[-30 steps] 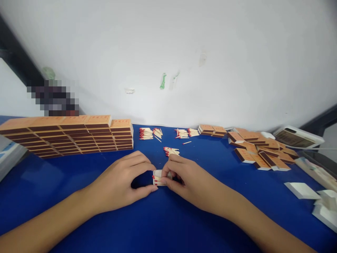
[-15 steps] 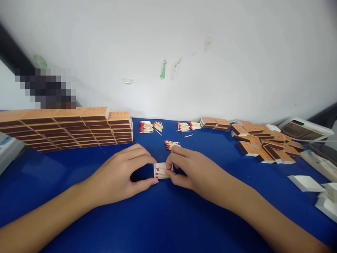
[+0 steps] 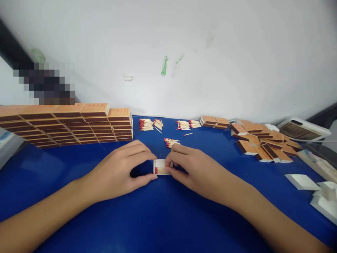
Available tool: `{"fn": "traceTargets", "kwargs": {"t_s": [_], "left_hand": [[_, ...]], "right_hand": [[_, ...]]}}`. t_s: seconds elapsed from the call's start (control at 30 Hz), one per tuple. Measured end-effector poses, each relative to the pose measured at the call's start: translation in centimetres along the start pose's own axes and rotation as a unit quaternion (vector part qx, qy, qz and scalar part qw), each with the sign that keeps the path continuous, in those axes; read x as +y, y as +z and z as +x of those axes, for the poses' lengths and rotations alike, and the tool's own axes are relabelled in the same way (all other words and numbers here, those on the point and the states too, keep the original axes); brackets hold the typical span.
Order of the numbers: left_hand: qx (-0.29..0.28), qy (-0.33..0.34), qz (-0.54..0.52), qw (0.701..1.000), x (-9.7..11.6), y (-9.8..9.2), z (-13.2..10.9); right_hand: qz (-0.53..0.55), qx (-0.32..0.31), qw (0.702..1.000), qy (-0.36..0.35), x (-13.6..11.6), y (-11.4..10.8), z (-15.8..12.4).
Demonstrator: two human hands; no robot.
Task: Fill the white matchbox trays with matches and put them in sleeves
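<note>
Gripping tray (image 3: 159,163) end, our left hand (image 3: 123,170) half-open; right hand (image 3: 189,163) pinched, hold unclear; matches (image 3: 159,170) part-fill tray, pile (image 3: 171,142) left outside.

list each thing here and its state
White tray: open, partly filled
Matches in tray: lined up, heads left
Left hand: thumb and finger at tray's left end
Right hand: fingertips at tray's right end
Loose matches: piled
Single match: lying apart
Boxes at left: stacked
Boxes at right: heaped
Spare trays: uncovered
</note>
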State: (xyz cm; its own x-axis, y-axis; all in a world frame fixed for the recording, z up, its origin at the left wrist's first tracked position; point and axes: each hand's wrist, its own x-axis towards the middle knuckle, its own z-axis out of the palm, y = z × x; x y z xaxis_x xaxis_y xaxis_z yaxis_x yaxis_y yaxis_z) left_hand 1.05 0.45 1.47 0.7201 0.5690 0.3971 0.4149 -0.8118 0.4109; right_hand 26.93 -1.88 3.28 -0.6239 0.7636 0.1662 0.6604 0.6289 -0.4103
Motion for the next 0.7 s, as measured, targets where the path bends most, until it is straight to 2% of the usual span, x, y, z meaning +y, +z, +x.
{"fn": "traceTargets", "kwargs": {"t_s": [0.1,0.23,0.4,0.53,0.7], "left_hand": [[-0.002,0.0,-0.001,1.0,-0.1,0.0,0.0],[0.003,-0.003,0.006,1.0,-0.3,0.1,-0.2],[0.007,-0.006,0.018,1.0,-0.6,0.1,-0.2],[0.009,-0.009,0.017,1.0,-0.7,0.1,-0.2],[0.003,-0.002,0.018,1.0,-0.5,0.1,-0.1]], "right_hand": [[0.009,0.049,0.999,0.0,0.4,-0.5,0.0],[-0.053,0.104,0.992,0.051,2.2,-1.5,0.0],[-0.08,0.068,0.99,0.094,4.7,-1.6,0.0],[-0.067,0.042,0.991,0.111,4.8,-0.6,0.2],[-0.057,0.082,0.984,0.145,4.6,0.6,0.6]]}}
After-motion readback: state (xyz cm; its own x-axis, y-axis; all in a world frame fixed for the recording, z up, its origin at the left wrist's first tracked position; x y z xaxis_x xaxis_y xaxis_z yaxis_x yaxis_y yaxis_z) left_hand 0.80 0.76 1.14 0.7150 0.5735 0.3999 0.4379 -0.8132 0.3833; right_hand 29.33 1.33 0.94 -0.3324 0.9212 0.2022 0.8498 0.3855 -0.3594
